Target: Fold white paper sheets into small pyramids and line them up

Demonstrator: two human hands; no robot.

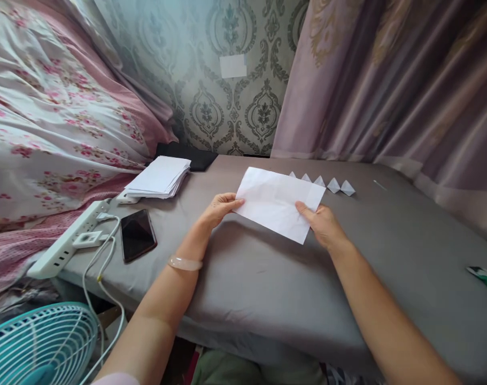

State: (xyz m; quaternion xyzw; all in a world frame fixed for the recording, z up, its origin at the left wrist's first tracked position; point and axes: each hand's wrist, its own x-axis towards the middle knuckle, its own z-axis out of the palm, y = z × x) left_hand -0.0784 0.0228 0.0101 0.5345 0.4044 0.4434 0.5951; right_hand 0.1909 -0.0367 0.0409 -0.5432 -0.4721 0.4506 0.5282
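Note:
A white sheet of paper is held up, slightly tilted, above the grey cloth-covered table. My left hand pinches its left edge, thumb on top and fingers underneath. At the right edge my right hand grips the sheet the same way, its thumb lying on the face of the paper. Behind the sheet, several small folded white paper pieces stand in a row, some of them partly hidden by it. A bracelet circles my left wrist.
A stack of white paper lies at the back left, near a black flat item. Closer in are a phone, a power strip with cables and a turquoise fan. A green-handled tool lies far right.

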